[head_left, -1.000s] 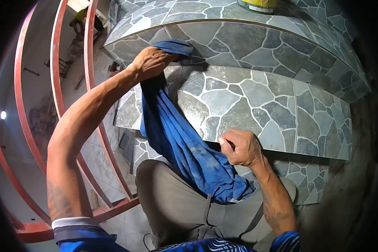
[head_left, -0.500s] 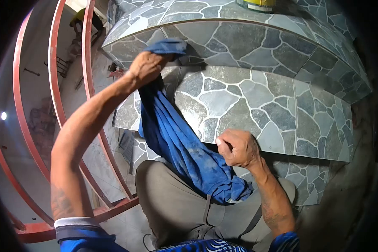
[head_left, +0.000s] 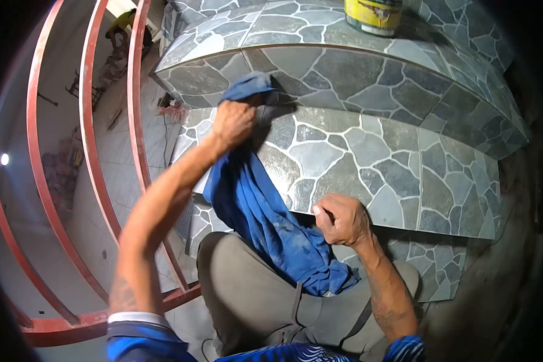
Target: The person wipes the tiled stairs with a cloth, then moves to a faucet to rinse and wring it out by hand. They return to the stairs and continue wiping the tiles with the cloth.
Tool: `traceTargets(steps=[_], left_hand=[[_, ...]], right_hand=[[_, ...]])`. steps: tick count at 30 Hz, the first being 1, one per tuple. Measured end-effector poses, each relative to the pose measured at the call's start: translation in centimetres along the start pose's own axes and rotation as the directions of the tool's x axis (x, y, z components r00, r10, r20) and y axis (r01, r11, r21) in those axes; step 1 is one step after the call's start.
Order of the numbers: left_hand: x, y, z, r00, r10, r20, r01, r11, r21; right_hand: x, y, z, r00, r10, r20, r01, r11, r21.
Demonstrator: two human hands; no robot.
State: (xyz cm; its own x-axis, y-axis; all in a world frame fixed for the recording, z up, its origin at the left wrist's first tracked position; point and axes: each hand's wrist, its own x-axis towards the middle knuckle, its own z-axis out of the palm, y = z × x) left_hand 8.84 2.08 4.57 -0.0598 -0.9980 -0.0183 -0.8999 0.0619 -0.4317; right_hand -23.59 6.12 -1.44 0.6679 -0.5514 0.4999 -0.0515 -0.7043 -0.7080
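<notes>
My left hand (head_left: 234,123) is closed round the upper part of a blue cloth (head_left: 292,241), with a bunched end sticking out above the fist near the step's riser. From there the cloth hangs down in folds to my lap, its lower part stained pale. Over the edge of the stone-patterned step (head_left: 380,163), my right hand (head_left: 342,219) is curled with the thumb against the fingers. What it holds, if anything, is too small to make out.
A yellow and dark bucket (head_left: 373,17) stands on the upper step. Curved red railing bars (head_left: 90,90) rise at the left. Beyond them a person in a yellow top (head_left: 122,24) is bent over. My knees are below the step edge.
My left hand has moved slightly right and down along the riser with the cloth. The view has shifted, so more of the bucket shows. My right hand has kept its pose.
</notes>
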Motion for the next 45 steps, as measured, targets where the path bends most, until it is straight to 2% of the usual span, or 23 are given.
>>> traceTargets(steps=[2, 3, 4, 5, 7, 8, 9, 11, 14, 17, 18, 19, 22, 25, 26, 29, 30, 33, 37, 39, 41, 42, 45], left_hand=[[0.4, 2.4, 1.1, 0.994, -0.077, -0.076, 0.061, 0.979, -0.193], [0.4, 3.5, 1.2, 0.991, -0.126, -0.033, 0.111, 0.947, -0.3], [0.2, 4.6, 2.4, 0.949, -0.165, -0.269, 0.059, 0.931, -0.361], [1.0, 5.9, 3.3, 0.925, -0.273, -0.265, 0.115, 0.865, -0.489], [2.0, 8.1, 3.2, 0.87, -0.391, -0.299, 0.048, 0.672, -0.739], [2.5, 8.9, 2.6, 0.883, -0.425, -0.202, 0.059, 0.525, -0.849], [3.3, 10.1, 4.4, 0.8, -0.513, -0.311, 0.01, 0.53, -0.848], [5.4, 11.5, 5.8, 0.63, -0.669, -0.395, -0.031, 0.486, -0.873], [7.4, 9.8, 6.3, 0.645, -0.735, -0.206, -0.121, 0.169, -0.978], [8.0, 9.6, 0.5, 0.492, -0.85, -0.191, 0.013, 0.226, -0.974], [7.2, 10.1, -2.5, 0.506, -0.825, -0.251, 0.106, 0.349, -0.931], [7.7, 10.5, -3.1, 0.463, -0.753, -0.467, 0.076, 0.559, -0.826], [7.5, 10.2, -3.8, 0.524, -0.698, -0.488, -0.147, 0.491, -0.859], [6.3, 8.4, -3.1, 0.699, -0.682, -0.217, -0.08, 0.227, -0.971], [6.5, 8.8, -3.4, 0.603, -0.746, -0.281, -0.095, 0.283, -0.954], [7.9, 10.5, -4.9, 0.429, -0.806, -0.407, 0.072, 0.48, -0.874], [7.9, 11.4, -5.8, 0.417, -0.793, -0.443, 0.074, 0.516, -0.854], [7.1, 11.4, -5.7, 0.556, -0.762, -0.332, -0.125, 0.317, -0.94], [7.2, 8.4, -4.8, 0.348, -0.82, -0.454, 0.017, 0.49, -0.872], [6.5, 9.4, -5.9, 0.5, -0.801, -0.33, 0.098, 0.431, -0.897], [6.3, 11.1, -6.1, 0.467, -0.768, -0.438, 0.019, 0.504, -0.863], [6.4, 10.9, -5.9, 0.424, -0.783, -0.455, -0.045, 0.483, -0.874], [7.0, 9.3, -4.6, 0.463, -0.785, -0.412, -0.016, 0.457, -0.889]], right_hand=[[0.1, -0.1, 0.0, 1.0, 0.009, 0.005, -0.009, 1.0, -0.011], [0.0, -0.3, 0.1, 1.0, 0.018, 0.011, -0.018, 1.0, -0.015], [-0.1, -0.4, 0.1, 0.999, 0.04, 0.016, -0.041, 0.999, 0.004], [-0.1, -0.5, 0.2, 0.998, 0.063, 0.018, -0.063, 0.998, 0.022], [-0.1, -0.7, 0.1, 0.997, 0.075, 0.031, -0.076, 0.997, 0.022], [-0.2, -0.6, 0.0, 0.997, 0.064, 0.045, -0.064, 0.998, 0.005], [-0.2, -0.4, 0.0, 0.997, 0.049, 0.059, -0.049, 0.999, -0.011], [-0.5, -0.2, 0.2, 0.996, 0.057, 0.064, -0.054, 0.998, -0.038], [-0.6, -0.3, 0.4, 0.996, 0.071, 0.051, -0.068, 0.996, -0.053], [-0.8, 0.0, 1.0, 0.997, 0.073, 0.03, -0.071, 0.996, -0.055], [-0.8, 0.1, 0.8, 0.997, 0.069, 0.02, -0.068, 0.996, -0.065], [-0.7, -0.1, 0.5, 0.997, 0.081, 0.019, -0.079, 0.994, -0.077], [-0.7, -0.8, 0.8, 0.991, 0.133, 0.015, -0.132, 0.989, -0.061], [-0.9, -0.8, 0.8, 0.988, 0.154, 0.008, -0.152, 0.984, -0.089], [-1.0, -0.8, 0.6, 0.988, 0.157, -0.004, -0.156, 0.984, -0.087], [-1.1, -1.1, 0.9, 0.985, 0.17, -0.039, -0.173, 0.981, -0.084], [-1.0, -1.1, 1.0, 0.984, 0.17, -0.043, -0.173, 0.981, -0.092], [-0.9, -1.4, 1.1, 0.981, 0.189, -0.032, -0.191, 0.977, -0.093], [-1.0, -1.5, 0.9, 0.972, 0.232, -0.044, -0.235, 0.968, -0.084], [-1.3, -1.6, 1.2, 0.959, 0.275, -0.065, -0.278, 0.96, -0.033], [-1.3, -1.3, 1.6, 0.957, 0.28, -0.078, -0.283, 0.958, -0.04], [-1.2, -1.6, 1.7, 0.955, 0.285, -0.081, -0.29, 0.956, -0.048], [-1.1, -2.0, 1.2, 0.955, 0.288, -0.067, -0.292, 0.955, -0.057]])
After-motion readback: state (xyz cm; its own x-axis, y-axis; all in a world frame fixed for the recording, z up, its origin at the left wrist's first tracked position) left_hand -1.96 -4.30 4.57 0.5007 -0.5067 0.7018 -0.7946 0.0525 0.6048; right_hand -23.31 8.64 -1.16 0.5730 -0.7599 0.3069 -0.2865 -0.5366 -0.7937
